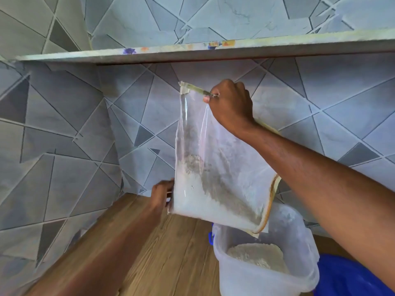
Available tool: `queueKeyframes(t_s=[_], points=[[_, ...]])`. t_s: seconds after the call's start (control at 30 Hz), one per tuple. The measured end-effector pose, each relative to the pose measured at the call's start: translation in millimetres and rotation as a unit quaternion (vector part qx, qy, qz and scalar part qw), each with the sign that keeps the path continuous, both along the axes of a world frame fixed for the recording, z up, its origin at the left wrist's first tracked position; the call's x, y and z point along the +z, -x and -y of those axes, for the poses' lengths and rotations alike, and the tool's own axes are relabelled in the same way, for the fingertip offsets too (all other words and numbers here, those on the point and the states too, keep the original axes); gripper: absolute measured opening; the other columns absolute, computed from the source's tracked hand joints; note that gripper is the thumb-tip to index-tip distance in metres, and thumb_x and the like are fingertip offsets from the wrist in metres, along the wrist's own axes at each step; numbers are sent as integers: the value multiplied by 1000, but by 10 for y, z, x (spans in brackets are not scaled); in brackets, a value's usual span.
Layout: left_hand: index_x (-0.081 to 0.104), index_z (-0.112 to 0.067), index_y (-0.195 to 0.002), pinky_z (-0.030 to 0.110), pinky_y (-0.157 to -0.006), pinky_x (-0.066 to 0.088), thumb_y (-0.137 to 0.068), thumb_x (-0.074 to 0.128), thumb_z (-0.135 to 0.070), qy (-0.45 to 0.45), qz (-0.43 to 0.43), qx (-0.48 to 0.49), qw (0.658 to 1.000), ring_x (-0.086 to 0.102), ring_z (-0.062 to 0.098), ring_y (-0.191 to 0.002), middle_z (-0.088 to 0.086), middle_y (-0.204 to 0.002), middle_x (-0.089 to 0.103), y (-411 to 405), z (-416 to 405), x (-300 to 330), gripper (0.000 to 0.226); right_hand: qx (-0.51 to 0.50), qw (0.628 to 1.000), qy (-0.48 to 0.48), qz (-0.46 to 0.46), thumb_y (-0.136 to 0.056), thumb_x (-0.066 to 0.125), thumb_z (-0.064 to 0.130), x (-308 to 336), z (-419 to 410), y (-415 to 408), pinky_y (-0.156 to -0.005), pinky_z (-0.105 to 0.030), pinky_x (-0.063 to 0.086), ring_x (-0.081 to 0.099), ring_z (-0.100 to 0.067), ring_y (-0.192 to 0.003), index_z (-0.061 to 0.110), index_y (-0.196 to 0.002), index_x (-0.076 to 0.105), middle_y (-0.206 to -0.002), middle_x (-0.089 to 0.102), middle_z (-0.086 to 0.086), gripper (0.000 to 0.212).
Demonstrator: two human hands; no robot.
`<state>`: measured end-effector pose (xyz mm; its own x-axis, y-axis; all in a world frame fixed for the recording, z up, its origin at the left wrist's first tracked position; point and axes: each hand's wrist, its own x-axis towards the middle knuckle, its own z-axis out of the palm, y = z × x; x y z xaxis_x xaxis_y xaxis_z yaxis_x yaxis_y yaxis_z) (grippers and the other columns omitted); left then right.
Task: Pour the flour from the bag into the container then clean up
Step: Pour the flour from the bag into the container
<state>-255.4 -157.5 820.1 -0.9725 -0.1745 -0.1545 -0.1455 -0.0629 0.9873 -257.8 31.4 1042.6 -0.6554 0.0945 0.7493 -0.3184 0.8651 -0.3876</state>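
**Instructor:** Fingers (210, 98) of the right hand (232, 105) pinch the upper corner of the bag (215, 159), curled tight on the film. We note the left hand (161, 194) at the lower left edge, its fingers pressed on the side of the bag; how far they curl round it we cannot tell.

**Student:** Where does the bag sit relative to the container (265, 280)?

**Instructor:** We see it held in the air, tilted, its open mouth at the lower right just above the rim. Flour (192, 199) is heaped in the bag's lower part; more flour already lies in the container, which stands on the wooden tabletop (162, 253).

**Student:** How do we expect the bag to handle?

**Instructor:** We judge the film thin, limp and slippery, with no stiffness of its own. The load is probably light by now, yet it shifts as one loose mass. We would hold at the corners, as shown: one high to lift the closed end, one low to steer the mouth. Flour dusts the inner walls and will likely need a shake.

**Student:** And the count?

**Instructor:** We count one bag, one container, two hands, one blue lid (346, 276) beside the container, and one shelf (192, 52) on the wall above.
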Motion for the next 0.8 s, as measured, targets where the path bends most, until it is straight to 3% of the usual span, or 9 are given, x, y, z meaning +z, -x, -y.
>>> queueKeyframes(t_s=[0.07,0.17,0.27,0.4,0.53,0.67,0.8], points=[[65,-15,-92,37,-85,43,-100,52,-34,-34,80,-2,996,60,27,-89,10,-98,67,-59,84,-339,24,0,1000,7,-3,-92,66,36,-10,-1,-11,-69,-32,32,57,-37,-95,19,-80,60,-100,67,-14,22],[64,-12,-99,36,-75,41,-99,56,-42,-115,120,-32,985,60,27,-86,14,-98,66,-21,220,-699,31,-5,1000,13,-8,-93,67,35,7,5,-39,-72,-31,34,59,-36,-101,14,-96,70,-107,67,-13,22],[65,-8,-99,33,-65,42,-100,57,-19,-234,92,-2,968,57,22,-74,13,-91,63,-40,252,-852,14,-11,999,35,-2,-93,67,35,19,-24,-59,-76,-32,35,58,-36,-109,14,-104,70,-114,66,-13,24],[73,0,-93,26,-65,61,-95,62,1,-342,44,37,938,63,21,-86,15,-100,72,-109,253,-949,11,-20,997,72,10,-92,67,37,22,-104,-48,-79,-33,35,56,-36,-113,16,-99,68,-116,64,-11,22],[70,3,-96,24,-81,61,-95,55,7,-359,6,21,933,71,18,-88,16,-114,71,-162,186,-977,16,-34,995,95,17,-92,67,39,18,-252,-48,-82,-33,35,54,-34,-116,17,-100,67,-118,63,-9,23],[70,-1,-78,21,-70,62,-95,54,12,-308,-6,32,951,68,19,-82,17,-105,68,-123,122,-961,27,-52,992,109,23,-91,68,40,2,-419,-49,-84,-35,38,53,-33,-117,18,-102,69,-120,63,-9,25],[62,-6,-78,37,-85,56,-100,52,4,-244,-16,20,969,64,24,-90,10,-100,70,-101,-3,-804,26,-62,991,118,19,-89,70,42,-26,-586,-58,-79,-31,34,53,-32,-113,14,-97,68,-114,65,-8,29]])
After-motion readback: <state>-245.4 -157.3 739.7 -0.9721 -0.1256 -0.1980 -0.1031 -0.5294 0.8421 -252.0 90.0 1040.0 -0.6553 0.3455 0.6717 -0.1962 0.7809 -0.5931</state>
